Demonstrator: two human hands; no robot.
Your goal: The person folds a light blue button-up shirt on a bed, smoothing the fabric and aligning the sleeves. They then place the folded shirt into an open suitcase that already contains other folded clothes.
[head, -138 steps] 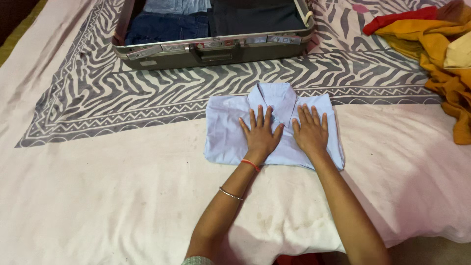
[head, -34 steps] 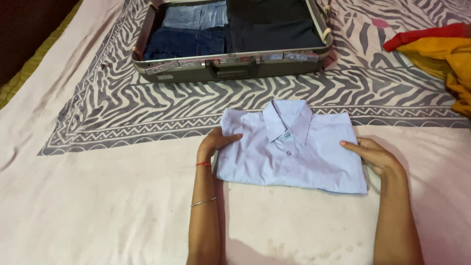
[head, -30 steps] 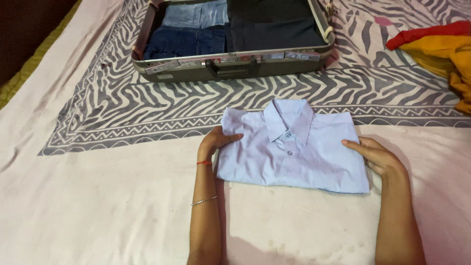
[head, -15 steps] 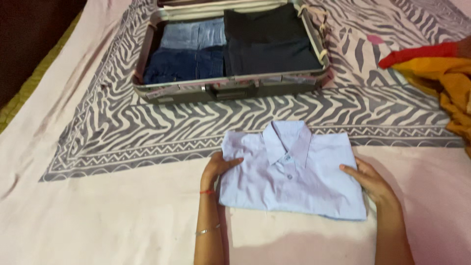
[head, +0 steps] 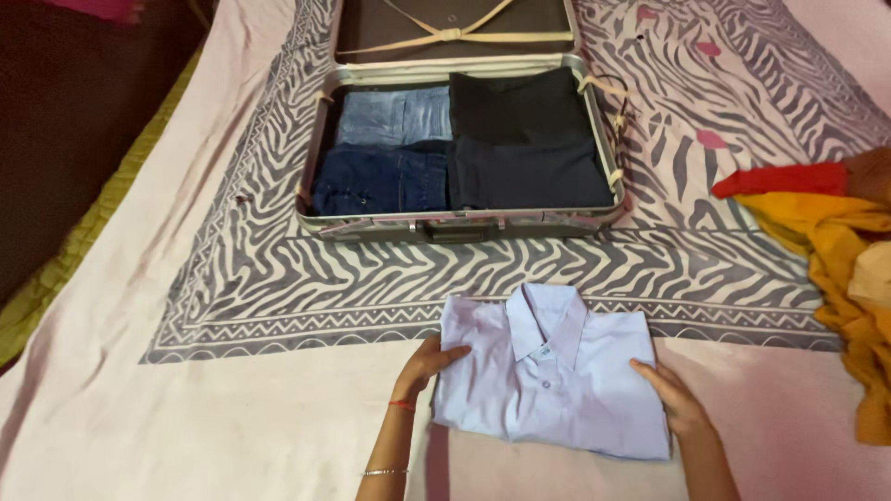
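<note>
Folded light blue shirt (head: pixel 552 385) lies flat on the pale pink bedsheet (head: pixel 232 436) near the lower edge of the view, collar pointing away from the person, buttons up. Left hand (head: pixel 429 364) grasps its left edge, thumb on top of the cloth and the fingers tucked under it; right hand (head: pixel 670 397) grasps the right edge in the same way, thumb lying on the fabric. Compared with some seconds before, when both palms were pressed flat on the middle of the shirt, the hands are now at the two sides — and the grip looks the same as in the last second, the shirt not yet lifted off the sheet. What differs most is the view: the head has risen, so the shirt sits lower in the frame and more of the bed is seen. Beyond the shirt comes the zebra-striped grey border (head: pixel 371 278) of the sheet, and on it the open suitcase (head: pixel 459 227), now seen fully — with its lid and crossed straps (head: pixel 455 32). Inside lie dark blue jeans (head: pixel 380 181), lighter jeans (head: pixel 394 116) behind them, and black folded clothes (head: pixel 524 139) at right. To the right, well apart, a heap of orange and red cloth (head: pixel 835 241).
</note>
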